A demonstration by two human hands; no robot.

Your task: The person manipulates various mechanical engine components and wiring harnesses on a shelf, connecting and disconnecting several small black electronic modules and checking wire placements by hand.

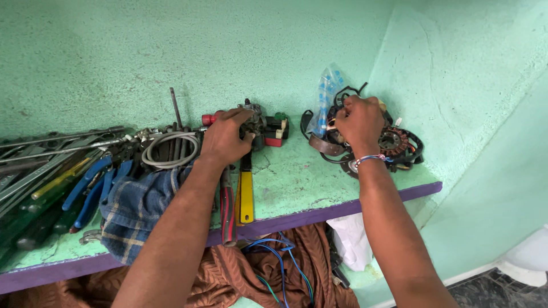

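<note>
Both hands are up on a green shelf with a purple front edge, each busy with a separate engine part, so the work looks to be at the picking-out stage. The left hand lies over a small metal part with red and green bits at the back of the shelf, its fingers curled down onto it. The right hand is closed on a tangle of black wires above a round coil plate with copper windings, near the right wall. Lifting either one would likely call for a firmer grip and care that the wires do not snag. The coil plate looks worn and dark. A checked cloth, a yellow-handled tool and a row of wrenches lie to the left.
</note>
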